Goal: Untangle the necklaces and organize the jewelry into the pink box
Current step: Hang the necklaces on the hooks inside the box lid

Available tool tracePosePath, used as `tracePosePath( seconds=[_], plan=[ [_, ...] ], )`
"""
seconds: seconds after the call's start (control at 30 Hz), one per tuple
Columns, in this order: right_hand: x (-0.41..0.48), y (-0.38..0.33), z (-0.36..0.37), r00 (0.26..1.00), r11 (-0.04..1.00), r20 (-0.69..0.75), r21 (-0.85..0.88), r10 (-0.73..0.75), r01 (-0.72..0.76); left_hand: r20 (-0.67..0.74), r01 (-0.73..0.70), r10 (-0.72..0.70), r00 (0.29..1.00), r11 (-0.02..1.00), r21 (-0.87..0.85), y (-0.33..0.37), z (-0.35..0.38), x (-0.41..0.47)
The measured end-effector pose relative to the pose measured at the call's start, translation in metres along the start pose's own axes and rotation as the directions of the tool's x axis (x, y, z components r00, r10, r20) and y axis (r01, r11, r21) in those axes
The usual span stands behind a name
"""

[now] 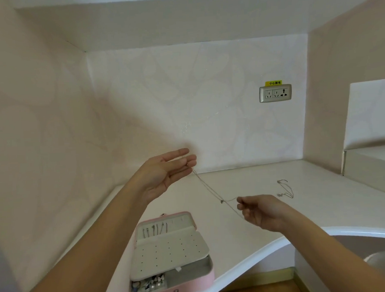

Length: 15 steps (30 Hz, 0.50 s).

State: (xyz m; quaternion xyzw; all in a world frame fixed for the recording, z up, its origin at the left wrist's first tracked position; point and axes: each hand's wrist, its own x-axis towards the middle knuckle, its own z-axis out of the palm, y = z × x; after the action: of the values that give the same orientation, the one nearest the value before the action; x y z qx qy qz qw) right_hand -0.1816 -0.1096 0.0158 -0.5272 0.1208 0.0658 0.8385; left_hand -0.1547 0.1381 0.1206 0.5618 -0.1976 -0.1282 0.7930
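Observation:
A thin silver necklace chain [208,187] stretches taut in the air between my two hands, with a small pendant or knot low on it. My left hand [164,172] is raised with the palm up and fingers straight; the chain hangs from its fingertips. My right hand [257,209], lower and to the right, pinches the other end of the chain with curled fingers. The pink box [192,282] stands open at the near left of the counter, with several chains hung inside its lid and small jewelry in its front left compartment. A second necklace [286,189] lies loose on the counter.
The white counter [247,232] fills an alcove, with walls at the left, back and right. A wall socket [275,93] sits on the back wall. The counter's front edge curves inward at the right, above a wooden floor. A white raised ledge [371,165] stands at far right.

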Motion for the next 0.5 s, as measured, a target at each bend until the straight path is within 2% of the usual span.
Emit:
tracePosePath(
  seconds=[0.17, 0.33, 0.4, 0.43, 0.5],
  plan=[
    [0.005, 0.006, 0.014, 0.998, 0.982, -0.028, -0.183, -0.058, 0.052, -0.038, 0.134, -0.134, 0.99, 0.991, 0.01, -0.01, 0.015, 0.008],
    [0.002, 0.002, 0.03, 0.997, 0.87, -0.059, -0.493, -0.051, 0.015, -0.039, 0.197, -0.197, 0.98, 0.98, -0.006, -0.022, 0.022, 0.008],
    [-0.003, -0.002, 0.044, 0.979, 0.823, -0.036, -0.548, -0.203, 0.15, -0.039, 0.214, -0.214, 0.976, 0.977, -0.018, -0.023, 0.022, 0.007],
    [-0.008, -0.005, 0.051, 0.941, 0.778, -0.014, -0.566, -0.338, 0.271, -0.041, 0.222, -0.223, 0.974, 0.975, -0.024, -0.023, 0.022, 0.007],
    [-0.019, -0.013, 0.065, 0.809, 0.637, 0.056, -0.586, -0.585, 0.501, -0.044, 0.233, -0.235, 0.971, 0.972, -0.036, -0.023, 0.022, 0.006]
  ],
)
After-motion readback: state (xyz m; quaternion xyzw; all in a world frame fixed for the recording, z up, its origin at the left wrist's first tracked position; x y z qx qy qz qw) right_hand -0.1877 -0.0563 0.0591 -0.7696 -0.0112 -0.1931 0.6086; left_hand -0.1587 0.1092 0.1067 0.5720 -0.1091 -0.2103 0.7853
